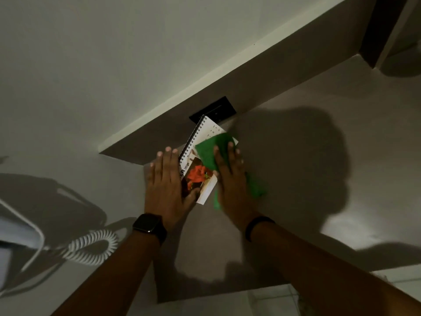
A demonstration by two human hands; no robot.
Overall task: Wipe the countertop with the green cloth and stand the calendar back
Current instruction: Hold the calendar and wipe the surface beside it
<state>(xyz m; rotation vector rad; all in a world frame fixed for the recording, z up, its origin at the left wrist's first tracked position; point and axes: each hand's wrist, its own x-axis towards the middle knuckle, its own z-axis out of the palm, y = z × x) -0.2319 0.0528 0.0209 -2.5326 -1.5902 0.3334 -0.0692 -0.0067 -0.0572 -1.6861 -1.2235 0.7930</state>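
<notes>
A spiral-bound desk calendar [198, 169] with a red flower picture leans tilted against the low back ledge of the pale countertop [296, 179]. My left hand [165, 183] holds its left and lower edge, thumb on the picture. The green cloth [208, 153] lies partly over the calendar's right side and trails down onto the counter. My right hand [232, 176] presses flat on the cloth with fingers spread. The cloth's lower part is blurred.
A black wall socket plate [214, 111] sits on the ledge face just behind the calendar. A white coiled cord [91, 246] and a white appliance [16, 233] lie at the left. The counter's front edge [227, 293] runs below my forearms. Each wrist wears a dark band.
</notes>
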